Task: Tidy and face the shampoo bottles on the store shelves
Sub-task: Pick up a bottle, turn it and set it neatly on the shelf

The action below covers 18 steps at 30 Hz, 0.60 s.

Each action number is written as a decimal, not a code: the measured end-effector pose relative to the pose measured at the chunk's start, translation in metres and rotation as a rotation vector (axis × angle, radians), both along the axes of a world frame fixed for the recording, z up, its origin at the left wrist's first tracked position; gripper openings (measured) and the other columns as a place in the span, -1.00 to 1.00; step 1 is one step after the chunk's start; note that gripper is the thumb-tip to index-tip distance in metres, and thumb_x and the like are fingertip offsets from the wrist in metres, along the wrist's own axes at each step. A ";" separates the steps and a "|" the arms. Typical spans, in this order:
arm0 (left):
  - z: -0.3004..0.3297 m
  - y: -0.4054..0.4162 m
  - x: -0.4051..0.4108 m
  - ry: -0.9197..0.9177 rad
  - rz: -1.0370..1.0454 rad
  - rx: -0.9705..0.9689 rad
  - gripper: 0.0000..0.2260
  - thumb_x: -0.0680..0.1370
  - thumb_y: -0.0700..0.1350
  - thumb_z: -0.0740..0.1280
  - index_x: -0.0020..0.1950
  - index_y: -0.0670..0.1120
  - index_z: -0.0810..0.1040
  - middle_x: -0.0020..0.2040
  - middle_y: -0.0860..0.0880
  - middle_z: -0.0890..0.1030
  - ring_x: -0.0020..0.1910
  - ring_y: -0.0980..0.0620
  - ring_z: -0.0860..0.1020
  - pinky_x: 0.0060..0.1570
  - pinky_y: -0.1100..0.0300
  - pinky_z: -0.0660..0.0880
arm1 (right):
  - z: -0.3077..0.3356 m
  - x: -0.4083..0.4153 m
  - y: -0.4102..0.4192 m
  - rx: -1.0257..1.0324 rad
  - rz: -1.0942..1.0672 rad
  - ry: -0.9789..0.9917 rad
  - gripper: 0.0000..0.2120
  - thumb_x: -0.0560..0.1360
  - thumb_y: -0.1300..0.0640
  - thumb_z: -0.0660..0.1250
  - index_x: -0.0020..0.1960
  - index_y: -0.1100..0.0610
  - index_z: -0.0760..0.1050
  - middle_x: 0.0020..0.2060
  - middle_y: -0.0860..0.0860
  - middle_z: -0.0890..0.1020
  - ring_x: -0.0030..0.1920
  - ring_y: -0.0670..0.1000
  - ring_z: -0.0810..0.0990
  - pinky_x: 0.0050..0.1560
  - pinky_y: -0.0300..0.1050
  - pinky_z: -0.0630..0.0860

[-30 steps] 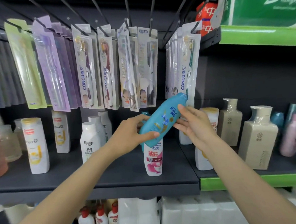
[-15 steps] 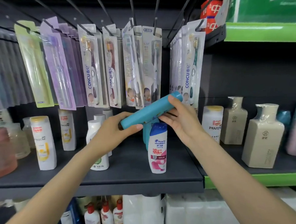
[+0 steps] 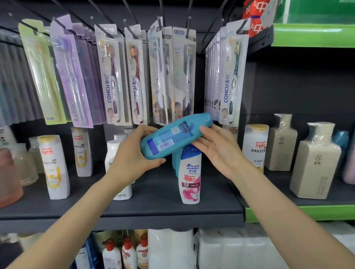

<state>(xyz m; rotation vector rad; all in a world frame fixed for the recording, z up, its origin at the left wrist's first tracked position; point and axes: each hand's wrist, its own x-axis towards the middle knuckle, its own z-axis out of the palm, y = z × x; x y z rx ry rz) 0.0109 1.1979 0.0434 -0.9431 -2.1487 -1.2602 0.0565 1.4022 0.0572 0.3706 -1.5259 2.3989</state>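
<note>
Left hand (image 3: 132, 159) grips smooth, rounded teal bottle (image 3: 176, 135), seemingly plastic

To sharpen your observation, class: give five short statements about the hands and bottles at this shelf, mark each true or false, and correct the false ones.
1. The teal bottle is held tilted in the air, off the shelf. True.
2. Its barcode label faces the camera. True.
3. The left hand hangs free of it. False: it grips the bottle's lower end.
4. The right hand makes a fist round it. False: its straight fingers touch the bottle's underside.
5. The Head & Shoulders bottle lies flat. False: it stands upright on the shelf.
</note>
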 end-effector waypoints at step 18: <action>0.004 0.013 0.001 -0.068 -0.111 -0.236 -0.55 0.45 -0.11 0.41 0.31 0.08 0.41 0.11 0.08 0.52 0.06 0.18 0.52 0.13 0.26 0.46 | 0.012 -0.011 -0.026 0.207 -0.301 0.014 -0.65 0.41 0.02 0.44 0.09 0.15 0.44 0.05 0.16 0.59 0.04 0.08 0.64 -0.14 -0.03 0.64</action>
